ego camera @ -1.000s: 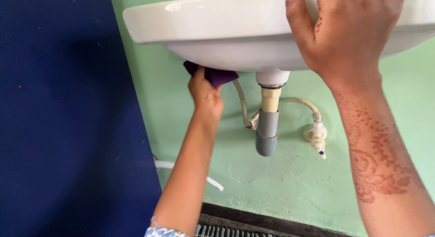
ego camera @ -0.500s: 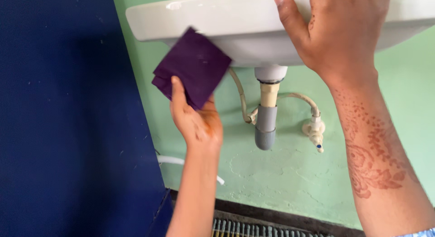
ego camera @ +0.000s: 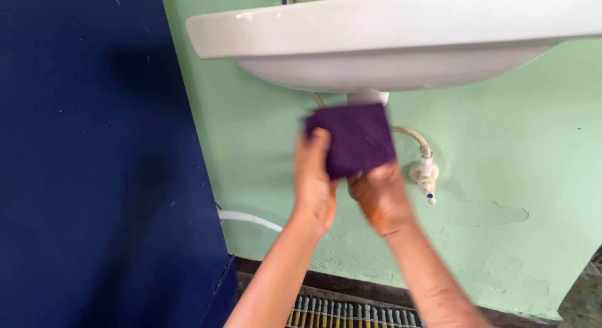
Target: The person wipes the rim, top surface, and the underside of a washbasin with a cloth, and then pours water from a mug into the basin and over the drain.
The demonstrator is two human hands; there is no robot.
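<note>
Right hand (ego camera: 380, 199) has left the white ceramic wall-mounted basin (ego camera: 389, 39), now meets left hand (ego camera: 315, 184) below it. Both grip folded dark purple cloth (ego camera: 354, 138), fingers pinching its lower edge, approx. in front of drain pipe; motion blur.

White wall-mounted basin (ego camera: 401, 33) on green wall (ego camera: 501, 177), dark floor below with a slatted drain grate (ego camera: 351, 312)

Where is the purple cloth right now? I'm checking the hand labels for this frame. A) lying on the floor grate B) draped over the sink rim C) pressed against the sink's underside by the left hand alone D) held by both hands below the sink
D: both the left hand and the right hand grip the purple cloth in front of the drain, below the white sink, not touching its rim.
</note>
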